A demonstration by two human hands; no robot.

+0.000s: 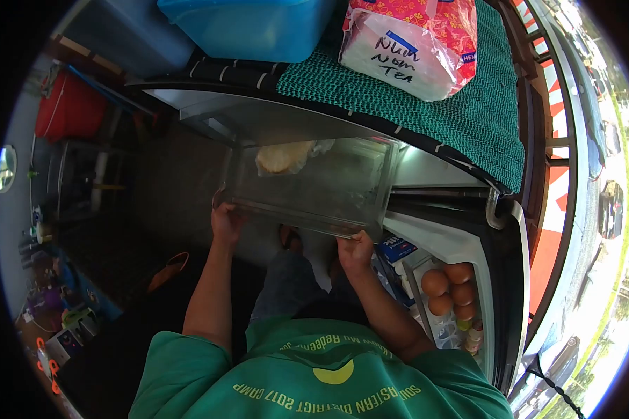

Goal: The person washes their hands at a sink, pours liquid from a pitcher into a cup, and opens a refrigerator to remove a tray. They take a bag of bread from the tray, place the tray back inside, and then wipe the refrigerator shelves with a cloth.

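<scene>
My left hand is closed on the near left corner of a clear, see-through drawer. At its near right corner, my right hand grips the front edge. The drawer is pulled out of an open fridge, level in front of my body. Toward its back lies a pale round item in clear plastic; what it is I cannot make out. My fingertips are partly hidden under the drawer's rim.
The open fridge door stands at my right, with several brown eggs on its shelf. A blue container and a labelled plastic bag sit on the fridge top. A red bucket is at the far left.
</scene>
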